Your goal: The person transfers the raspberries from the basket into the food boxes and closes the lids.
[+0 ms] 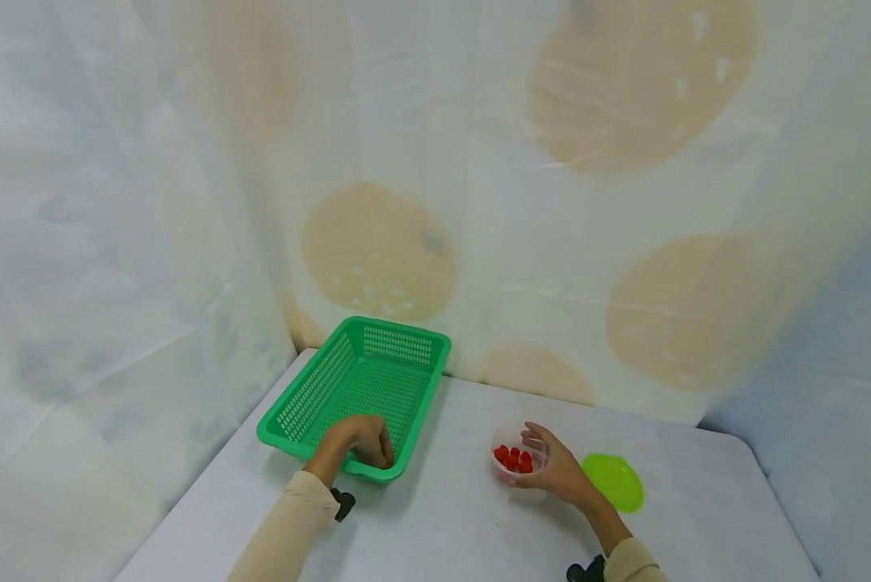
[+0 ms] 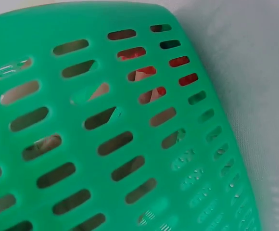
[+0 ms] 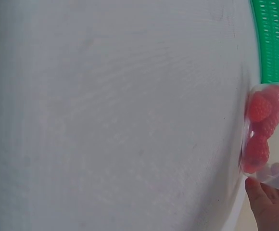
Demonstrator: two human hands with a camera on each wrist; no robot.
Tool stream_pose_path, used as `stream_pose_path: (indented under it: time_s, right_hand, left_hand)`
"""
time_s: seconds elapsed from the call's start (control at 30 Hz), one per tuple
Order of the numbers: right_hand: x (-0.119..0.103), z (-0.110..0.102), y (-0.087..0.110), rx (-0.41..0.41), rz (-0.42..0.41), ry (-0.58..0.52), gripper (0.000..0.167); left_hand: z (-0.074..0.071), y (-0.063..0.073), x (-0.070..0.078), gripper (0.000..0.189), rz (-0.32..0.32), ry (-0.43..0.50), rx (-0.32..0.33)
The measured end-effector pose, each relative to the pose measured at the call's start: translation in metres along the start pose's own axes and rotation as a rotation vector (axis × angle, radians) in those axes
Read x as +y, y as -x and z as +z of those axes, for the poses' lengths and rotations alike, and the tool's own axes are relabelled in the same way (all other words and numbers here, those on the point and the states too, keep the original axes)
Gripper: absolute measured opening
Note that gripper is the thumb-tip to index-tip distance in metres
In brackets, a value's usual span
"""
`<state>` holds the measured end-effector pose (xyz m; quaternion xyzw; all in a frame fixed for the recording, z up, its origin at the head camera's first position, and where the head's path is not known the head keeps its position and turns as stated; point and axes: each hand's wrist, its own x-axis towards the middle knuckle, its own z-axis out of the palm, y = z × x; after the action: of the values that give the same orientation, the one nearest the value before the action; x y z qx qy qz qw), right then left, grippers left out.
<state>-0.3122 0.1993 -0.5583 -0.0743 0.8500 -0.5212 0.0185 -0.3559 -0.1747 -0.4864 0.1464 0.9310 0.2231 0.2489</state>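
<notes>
My left hand (image 1: 366,440) reaches down into the near end of a green plastic basket (image 1: 359,322), fingers bent downward. In the left wrist view, the slotted basket wall (image 2: 96,163) hides most of that hand. Through its slots I see a red raspberry (image 2: 187,79) against the fingertips (image 2: 140,75). My right hand (image 1: 559,473) holds a clear plastic tub (image 1: 495,440), thumb and fingers around its side. Several red raspberries (image 3: 259,106) lie in the tub, which also shows at the right edge of the right wrist view.
A bright green round lid (image 1: 613,482) lies on the white table (image 1: 472,533), to the right of the right hand. Pale patterned sheeting (image 1: 515,242) stands behind and beside the table. The basket is at the back left, apart from the tub.
</notes>
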Motion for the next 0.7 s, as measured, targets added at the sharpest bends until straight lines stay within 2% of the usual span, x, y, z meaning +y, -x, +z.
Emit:
stream_pose_path:
  time_s: [0.2,0.57,0.7]
  right_hand:
    - [0.002,0.001,-0.001,0.005,-0.006,0.015,0.108]
    - [0.002,0.001,-0.002,0.007,0.003,0.020,0.107]
    - [0.002,0.001,-0.002,0.007,0.009,0.023,0.107]
  left_hand:
    - [0.001,-0.002,-0.001,0.013,-0.002,0.020,-0.026]
    - [0.004,0.002,-0.016,0.013,0.005,0.004,0.092]
    - [0.004,0.001,-0.022,0.015,0.043,0.059,0.125]
